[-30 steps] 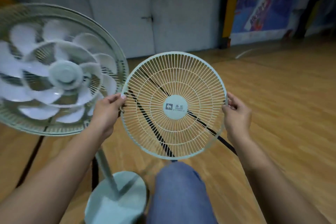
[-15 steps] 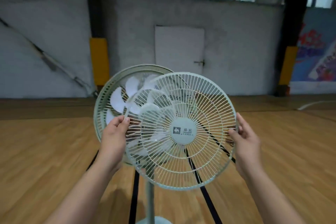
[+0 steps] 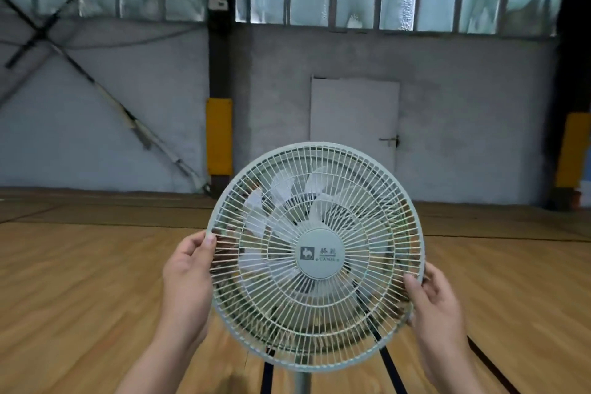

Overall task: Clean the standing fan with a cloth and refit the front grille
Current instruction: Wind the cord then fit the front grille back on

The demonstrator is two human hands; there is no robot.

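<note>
The pale green front grille point(image 3: 319, 323) with its round logo badge is held upright in front of the standing fan's head. Behind its wires I see the white blades point(image 3: 281, 198) and the rear guard. My left hand point(image 3: 187, 278) grips the grille's left rim, thumb on the front. My right hand point(image 3: 436, 307) grips the lower right rim. The fan's pole point(image 3: 302, 382) drops below the grille. Whether the grille sits on the rear guard's rim, I cannot tell. No cloth is in view.
A wooden sports floor point(image 3: 80, 281) with black lines spreads around the fan. A grey wall with a white door point(image 3: 355, 125) and yellow-padded columns point(image 3: 219, 137) stands behind it, windows above.
The grille has moved left and forward from beside the fan to straight over the fan head. Both hands kept their grip on its rim. My view rose from the floor to the wall.
</note>
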